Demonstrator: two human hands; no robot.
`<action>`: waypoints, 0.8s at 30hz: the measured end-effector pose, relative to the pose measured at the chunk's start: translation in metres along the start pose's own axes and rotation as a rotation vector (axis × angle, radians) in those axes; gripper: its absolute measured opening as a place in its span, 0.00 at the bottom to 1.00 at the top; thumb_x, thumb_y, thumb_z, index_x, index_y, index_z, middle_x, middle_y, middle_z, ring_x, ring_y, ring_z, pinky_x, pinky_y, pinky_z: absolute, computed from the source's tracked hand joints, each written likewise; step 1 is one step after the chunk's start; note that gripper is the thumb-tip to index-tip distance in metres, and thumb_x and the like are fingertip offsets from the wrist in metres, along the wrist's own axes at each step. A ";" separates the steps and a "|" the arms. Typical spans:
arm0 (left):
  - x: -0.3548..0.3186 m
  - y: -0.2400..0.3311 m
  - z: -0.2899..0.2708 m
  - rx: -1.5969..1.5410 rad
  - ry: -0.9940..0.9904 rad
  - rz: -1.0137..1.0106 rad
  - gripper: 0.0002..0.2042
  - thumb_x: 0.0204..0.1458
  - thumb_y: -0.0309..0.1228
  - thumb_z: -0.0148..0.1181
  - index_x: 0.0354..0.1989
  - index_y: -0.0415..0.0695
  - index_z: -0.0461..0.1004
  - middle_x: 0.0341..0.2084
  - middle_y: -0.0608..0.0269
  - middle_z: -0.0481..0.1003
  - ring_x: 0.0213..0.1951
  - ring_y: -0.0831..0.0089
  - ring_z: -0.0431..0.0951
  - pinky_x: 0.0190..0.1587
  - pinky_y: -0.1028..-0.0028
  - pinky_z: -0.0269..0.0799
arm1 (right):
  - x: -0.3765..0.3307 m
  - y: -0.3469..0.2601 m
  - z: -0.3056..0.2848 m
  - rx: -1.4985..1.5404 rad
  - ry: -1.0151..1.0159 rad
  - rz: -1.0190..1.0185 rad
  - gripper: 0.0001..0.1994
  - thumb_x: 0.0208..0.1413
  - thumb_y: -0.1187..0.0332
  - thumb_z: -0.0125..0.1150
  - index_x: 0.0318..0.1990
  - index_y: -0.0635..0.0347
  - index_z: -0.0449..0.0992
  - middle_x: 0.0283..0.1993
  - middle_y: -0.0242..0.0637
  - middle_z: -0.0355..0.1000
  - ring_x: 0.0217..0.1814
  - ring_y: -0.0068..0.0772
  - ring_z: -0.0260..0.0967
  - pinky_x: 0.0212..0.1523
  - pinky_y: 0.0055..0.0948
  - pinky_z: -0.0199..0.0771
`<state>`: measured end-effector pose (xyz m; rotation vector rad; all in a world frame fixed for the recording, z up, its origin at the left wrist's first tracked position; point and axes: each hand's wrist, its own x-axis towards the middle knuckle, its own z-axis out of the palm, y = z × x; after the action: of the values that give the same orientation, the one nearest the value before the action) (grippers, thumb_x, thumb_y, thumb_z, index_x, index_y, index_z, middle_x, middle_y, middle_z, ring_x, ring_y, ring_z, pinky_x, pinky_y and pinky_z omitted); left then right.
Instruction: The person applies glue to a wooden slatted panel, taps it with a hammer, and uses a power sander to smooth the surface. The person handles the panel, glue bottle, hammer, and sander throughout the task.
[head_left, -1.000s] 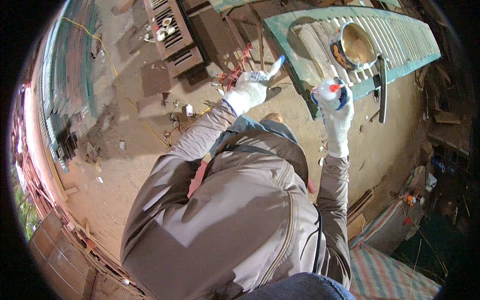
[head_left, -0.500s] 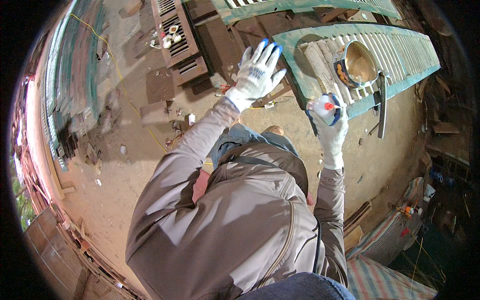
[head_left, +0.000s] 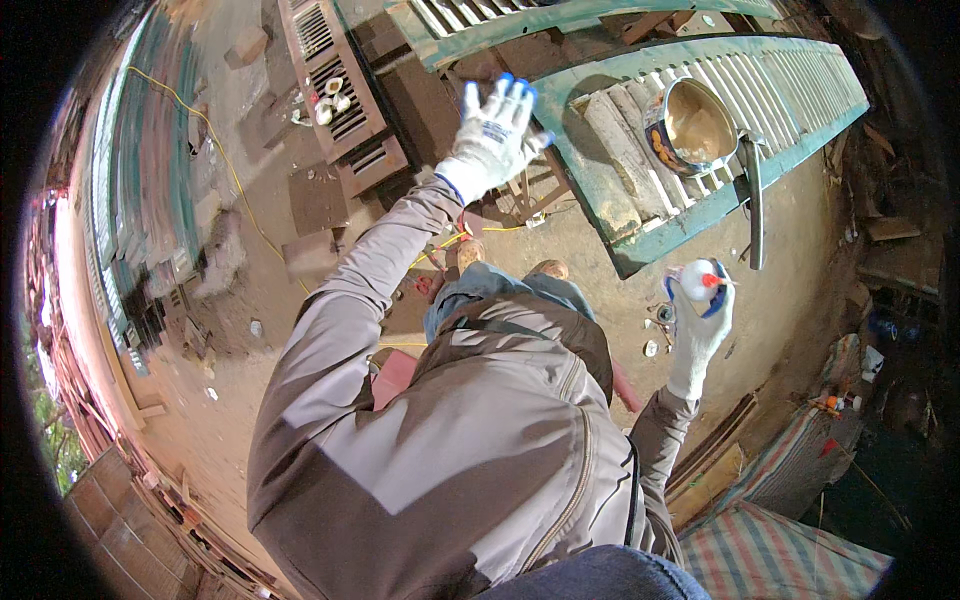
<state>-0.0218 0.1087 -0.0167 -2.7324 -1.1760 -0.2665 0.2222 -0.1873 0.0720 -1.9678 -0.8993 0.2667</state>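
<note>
My left hand [head_left: 495, 140], in a white work glove with blue fingertips, is raised with its fingers spread and holds nothing. It is nearest to the left end of a green slatted shutter panel [head_left: 600, 245]. My gloved right hand [head_left: 697, 330] is wrapped round a white squeeze bottle [head_left: 697, 281] with a red nozzle cap, held over the floor in front of the panel. On the panel's slats stands an open can [head_left: 660, 145] of brownish paste. Beside the can, a long flat tool [head_left: 755, 205] overhangs the panel's near edge. Short wooden boards [head_left: 615, 150] lie to the can's left.
A brown slatted frame [head_left: 360, 150] with small white bits on it lies at the back left. Green slats [head_left: 150, 190] are stacked far left, near a yellow cord [head_left: 240, 190] across the floor. A striped cloth [head_left: 780, 550] lies at the lower right.
My right hand has drawn the bottle away from the panel's edge, toward me and to the right. My left hand has shifted slightly left, fingers still spread.
</note>
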 end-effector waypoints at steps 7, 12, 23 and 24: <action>0.029 -0.008 0.010 0.053 -0.037 0.191 0.37 0.66 0.57 0.42 0.74 0.40 0.56 0.74 0.51 0.59 0.73 0.57 0.60 0.71 0.36 0.43 | -0.013 0.022 -0.017 0.175 0.083 0.048 0.32 0.48 0.78 0.77 0.62 0.66 0.71 0.56 0.39 0.73 0.57 0.30 0.72 0.58 0.29 0.74; 0.003 0.035 -0.027 0.124 -0.242 0.387 0.42 0.64 0.64 0.35 0.75 0.40 0.54 0.76 0.52 0.54 0.76 0.59 0.54 0.74 0.38 0.38 | -0.022 0.029 -0.022 0.183 0.102 0.096 0.31 0.49 0.79 0.75 0.62 0.67 0.71 0.56 0.40 0.73 0.58 0.30 0.72 0.59 0.29 0.74; 0.020 0.038 -0.023 0.100 -0.151 0.287 0.43 0.64 0.64 0.36 0.73 0.36 0.57 0.71 0.46 0.62 0.74 0.53 0.58 0.77 0.46 0.38 | -0.011 0.007 -0.016 0.358 -0.033 0.106 0.30 0.51 0.84 0.69 0.64 0.65 0.69 0.61 0.41 0.70 0.59 0.31 0.72 0.59 0.30 0.76; 0.008 0.046 -0.011 -0.083 -0.053 0.413 0.42 0.63 0.63 0.39 0.72 0.37 0.59 0.70 0.46 0.62 0.73 0.53 0.60 0.76 0.48 0.41 | -0.006 0.006 -0.011 0.213 -0.062 0.002 0.31 0.49 0.84 0.69 0.64 0.65 0.69 0.63 0.41 0.70 0.60 0.34 0.72 0.60 0.33 0.76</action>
<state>0.0158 0.0804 -0.0078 -2.9844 -0.5966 -0.1933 0.2266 -0.2000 0.0722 -1.7713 -0.8717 0.4102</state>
